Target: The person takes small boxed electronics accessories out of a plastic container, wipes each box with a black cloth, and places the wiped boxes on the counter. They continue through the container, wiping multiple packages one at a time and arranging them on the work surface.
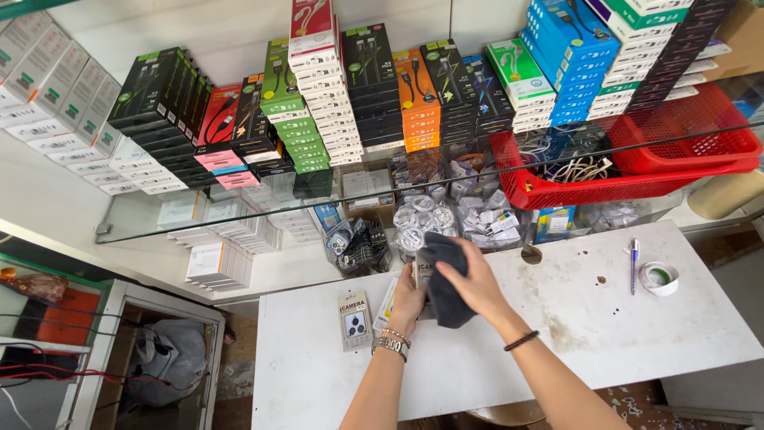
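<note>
— Head view: how far along is the wiping?
— Midway, I judge. Right hand point(477, 284) grips a dark cloth point(444, 279) over a small item the left hand point(408, 299) clasps above the worktop point(605, 318).

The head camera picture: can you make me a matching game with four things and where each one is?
Things:
1 dark cloth
2 pen
3 tape roll
4 red basket

Places:
A on the glass shelf
B at the table's right edge
C in the right hand
D lying just left of the tape roll

Pairs: 1-C, 2-D, 3-B, 4-A
</note>
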Tool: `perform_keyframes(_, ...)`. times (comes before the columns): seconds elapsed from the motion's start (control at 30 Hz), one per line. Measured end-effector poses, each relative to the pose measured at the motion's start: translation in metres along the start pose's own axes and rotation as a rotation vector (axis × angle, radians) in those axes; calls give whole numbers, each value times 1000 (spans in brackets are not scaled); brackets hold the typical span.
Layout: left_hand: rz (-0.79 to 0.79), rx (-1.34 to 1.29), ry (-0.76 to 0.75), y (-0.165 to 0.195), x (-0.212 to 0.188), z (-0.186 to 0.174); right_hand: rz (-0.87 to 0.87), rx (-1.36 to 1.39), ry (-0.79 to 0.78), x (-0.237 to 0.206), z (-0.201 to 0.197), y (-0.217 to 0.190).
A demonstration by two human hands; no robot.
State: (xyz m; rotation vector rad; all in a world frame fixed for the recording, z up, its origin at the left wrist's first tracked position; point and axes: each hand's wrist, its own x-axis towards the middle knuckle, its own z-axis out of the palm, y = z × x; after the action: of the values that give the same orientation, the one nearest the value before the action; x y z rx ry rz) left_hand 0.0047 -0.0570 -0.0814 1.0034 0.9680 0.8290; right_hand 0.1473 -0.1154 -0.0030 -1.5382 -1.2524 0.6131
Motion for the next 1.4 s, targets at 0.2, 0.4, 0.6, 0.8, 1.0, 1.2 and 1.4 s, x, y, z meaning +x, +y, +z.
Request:
perform_keyframes(0.2, 258, 144, 38, 22, -11, 16, -314, -85, 110, 11, 12, -9)
perform_keyframes(0.4, 198, 223, -251, 71, -30, 0, 306, 176, -48, 38, -61, 1)
perform_keyframes(0.6, -69, 316, -592, 90, -24, 0, 270, 233, -678, 71, -75, -32)
perform_keyframes(0.8, -19, 162, -539, 82, -21, -8, 566, 592, -676, 52, -70, -25)
perform_keyframes(1.0, -119, -191, -1, 70, -4, -44, 542, 519, -331, 39, -75, -25)
perform_keyframes(1.2, -9, -654, 126, 30, 20, -22, -357, -264, -84, -19, 51, -33)
perform_keyframes(1.4, -13, -240, 507, 41, -8, -117, -259, -330, -159, -23, 12, 14)
